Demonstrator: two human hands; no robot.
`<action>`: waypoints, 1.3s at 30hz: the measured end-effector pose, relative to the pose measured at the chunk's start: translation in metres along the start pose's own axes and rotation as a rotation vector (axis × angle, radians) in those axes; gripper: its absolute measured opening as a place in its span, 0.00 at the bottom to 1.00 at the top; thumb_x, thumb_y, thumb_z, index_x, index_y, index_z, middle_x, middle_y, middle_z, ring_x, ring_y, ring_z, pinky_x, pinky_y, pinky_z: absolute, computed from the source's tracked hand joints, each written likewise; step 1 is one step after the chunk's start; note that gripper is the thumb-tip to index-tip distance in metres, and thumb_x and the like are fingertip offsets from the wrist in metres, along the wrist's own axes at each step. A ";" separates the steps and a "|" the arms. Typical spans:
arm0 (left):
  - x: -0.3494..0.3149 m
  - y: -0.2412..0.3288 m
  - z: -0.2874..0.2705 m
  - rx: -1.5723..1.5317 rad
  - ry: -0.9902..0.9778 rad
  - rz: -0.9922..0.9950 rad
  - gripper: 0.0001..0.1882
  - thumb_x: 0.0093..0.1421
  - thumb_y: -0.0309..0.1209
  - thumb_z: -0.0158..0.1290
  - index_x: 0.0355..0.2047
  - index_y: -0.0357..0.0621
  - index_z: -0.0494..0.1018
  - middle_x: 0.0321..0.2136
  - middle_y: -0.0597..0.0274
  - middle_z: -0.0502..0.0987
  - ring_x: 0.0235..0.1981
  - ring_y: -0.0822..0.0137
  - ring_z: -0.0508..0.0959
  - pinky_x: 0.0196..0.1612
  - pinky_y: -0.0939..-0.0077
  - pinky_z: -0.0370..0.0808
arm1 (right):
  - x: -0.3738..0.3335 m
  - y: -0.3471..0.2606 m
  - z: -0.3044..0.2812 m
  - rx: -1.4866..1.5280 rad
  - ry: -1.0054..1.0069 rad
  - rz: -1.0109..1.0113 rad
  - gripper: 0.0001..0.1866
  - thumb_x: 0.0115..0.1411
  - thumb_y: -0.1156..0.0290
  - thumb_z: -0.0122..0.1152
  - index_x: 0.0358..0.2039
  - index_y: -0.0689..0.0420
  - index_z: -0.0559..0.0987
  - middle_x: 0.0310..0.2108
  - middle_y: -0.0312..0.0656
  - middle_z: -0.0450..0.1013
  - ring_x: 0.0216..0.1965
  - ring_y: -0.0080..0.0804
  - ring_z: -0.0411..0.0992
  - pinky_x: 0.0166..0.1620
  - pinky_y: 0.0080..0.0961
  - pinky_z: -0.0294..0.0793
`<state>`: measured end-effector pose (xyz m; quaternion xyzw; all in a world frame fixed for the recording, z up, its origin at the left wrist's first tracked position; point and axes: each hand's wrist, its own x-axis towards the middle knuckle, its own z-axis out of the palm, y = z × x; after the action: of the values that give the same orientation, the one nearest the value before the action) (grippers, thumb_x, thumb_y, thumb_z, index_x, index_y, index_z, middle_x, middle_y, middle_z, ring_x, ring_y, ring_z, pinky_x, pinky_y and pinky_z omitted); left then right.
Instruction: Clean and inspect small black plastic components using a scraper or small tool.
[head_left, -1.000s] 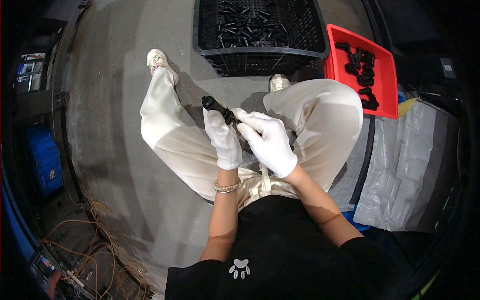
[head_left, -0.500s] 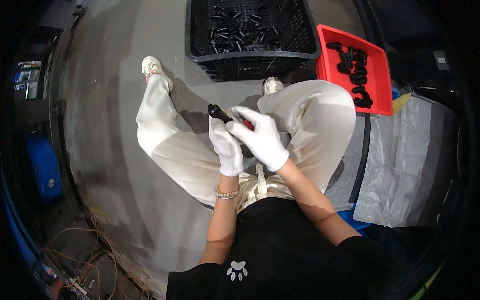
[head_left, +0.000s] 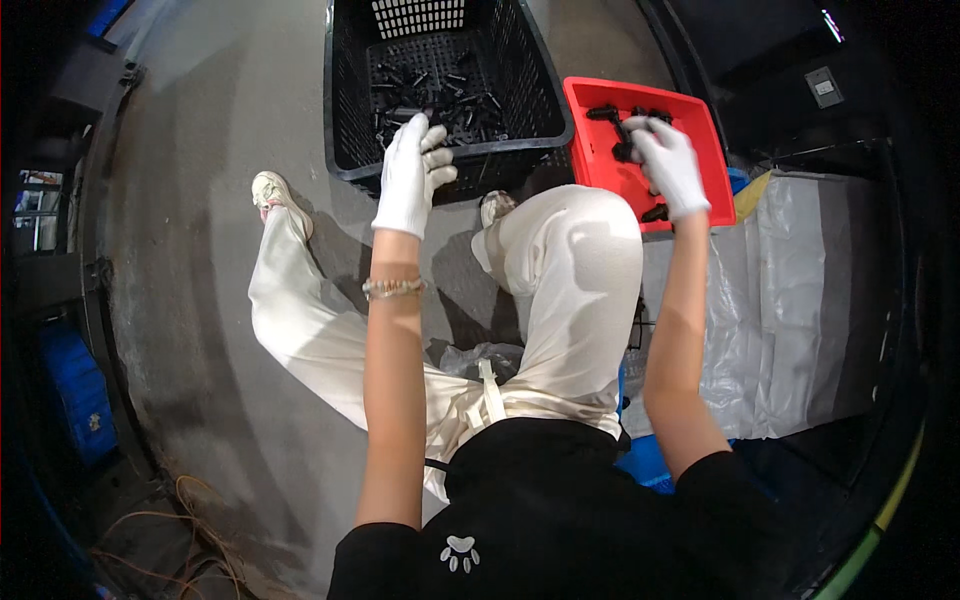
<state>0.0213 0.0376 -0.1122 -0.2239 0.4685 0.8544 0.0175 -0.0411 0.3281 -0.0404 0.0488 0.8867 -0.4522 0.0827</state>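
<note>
My left hand [head_left: 408, 175], in a white glove, is raised over the near rim of a black plastic crate [head_left: 470, 148]. Its fingers are apart and nothing shows in them. Inside the crate lie several dark bolt-like metal pieces [head_left: 455, 95]. My right hand [head_left: 672, 170], also gloved in white, reaches over a red tray [head_left: 715, 170]. Its fingers are bent and spread beside a black cylindrical part [head_left: 622, 152]; whether they touch it is hard to see. More black parts [head_left: 603, 113] lie in the tray, partly hidden by this hand.
A grey-silver sheet [head_left: 800, 300] covers something at my right, below the tray. My legs in pale trousers [head_left: 570, 260] stretch between me and the crate. Orange cables [head_left: 170, 515] lie on the floor at lower left, and a blue bin [head_left: 80, 390] stands at far left.
My hands have parted: the left moved forward to the crate, the right out to the red tray. The black cylindrical part and red item they held together are no longer seen between them.
</note>
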 end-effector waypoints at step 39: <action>-0.150 -0.026 -0.043 0.576 0.141 0.167 0.12 0.55 0.25 0.47 0.41 0.38 0.68 0.20 0.69 0.69 0.20 0.80 0.64 0.24 0.84 0.65 | -0.132 -0.033 0.178 0.616 -0.531 0.035 0.10 0.50 0.67 0.63 0.23 0.60 0.73 0.17 0.28 0.66 0.20 0.12 0.62 0.22 0.14 0.61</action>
<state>0.1780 0.0439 -0.0931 -0.2292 0.7083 0.6673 -0.0227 0.1013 0.1628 -0.0915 -0.0321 0.6566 -0.6921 0.2981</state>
